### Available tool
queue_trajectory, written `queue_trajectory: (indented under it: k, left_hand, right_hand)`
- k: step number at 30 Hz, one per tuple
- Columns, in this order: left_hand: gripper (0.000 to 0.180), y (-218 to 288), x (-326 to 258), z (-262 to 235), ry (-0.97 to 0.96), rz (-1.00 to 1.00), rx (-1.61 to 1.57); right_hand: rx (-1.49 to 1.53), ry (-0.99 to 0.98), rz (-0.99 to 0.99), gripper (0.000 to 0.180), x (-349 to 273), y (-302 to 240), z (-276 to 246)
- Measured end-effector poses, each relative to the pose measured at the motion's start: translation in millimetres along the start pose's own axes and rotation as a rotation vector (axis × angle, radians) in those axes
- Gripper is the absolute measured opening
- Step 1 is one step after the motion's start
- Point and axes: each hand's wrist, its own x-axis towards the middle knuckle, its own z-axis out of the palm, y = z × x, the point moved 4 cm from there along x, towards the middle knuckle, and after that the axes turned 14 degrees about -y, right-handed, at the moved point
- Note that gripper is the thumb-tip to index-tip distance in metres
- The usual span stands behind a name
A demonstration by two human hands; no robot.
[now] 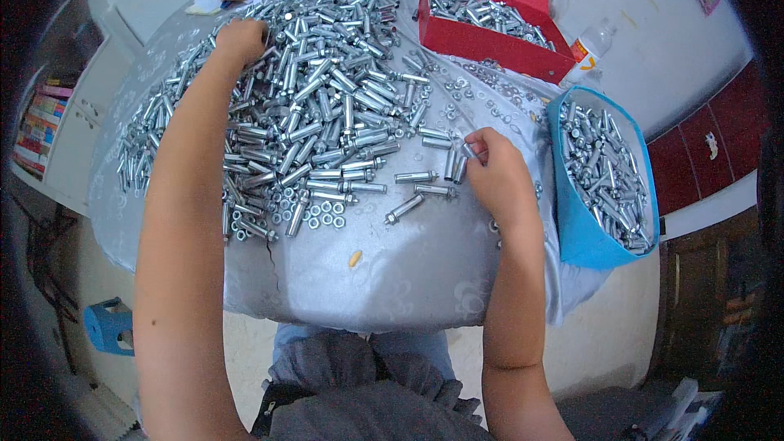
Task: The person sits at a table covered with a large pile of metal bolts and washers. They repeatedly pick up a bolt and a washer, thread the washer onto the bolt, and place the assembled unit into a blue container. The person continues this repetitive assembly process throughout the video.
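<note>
Left hand (242, 37) fingers curled into bolt pile (310, 106); right hand (498, 175) fingers pinching a bolt (467, 149)

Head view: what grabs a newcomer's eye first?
The big heap of silver bolts spread over the grey table, with the left hand resting on its far edge. Next, the right hand pinching a bolt near a few loose ones at the table's middle. At the right sit a blue bin and, farther back, a red box, both holding bolts.

Those heaped silver metal sleeve bolts (327, 106) looked shiny and smooth; the grey patterned tablecloth (400, 269) had a soft satiny sheen.
</note>
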Motion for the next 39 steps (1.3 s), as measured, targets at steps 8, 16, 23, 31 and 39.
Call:
queue_trajectory:
  k: [8,16,23,31,39]
  left_hand:
    - [0.018,7.0,-11.3,4.2,0.419,0.215,0.347]
    - [0.011,15.4,-81.2,1.9,0.426,0.315,0.536]
    - [0.015,74.0,-197.1,-70.0,0.577,0.429,-0.534]
    - [0.015,158.3,-215.1,-37.4,0.259,0.738,-1.739]
    - [0.017,168.9,-216.3,-5.2,0.113,0.581,-1.766]
  right_hand:
    - [0.061,0.031,-0.093,0.025,-1.6,-1.2,-2.1]
    - [0.217,-0.046,-0.183,0.026,-2.0,-14.9,5.4]
    - [0.581,-0.306,-0.266,0.027,-6.1,-25.2,11.7]
    - [0.869,-0.466,-0.278,0.024,-11.5,-43.3,14.6]
    - [0.945,-0.206,-0.233,0.026,-7.0,-41.0,15.6]
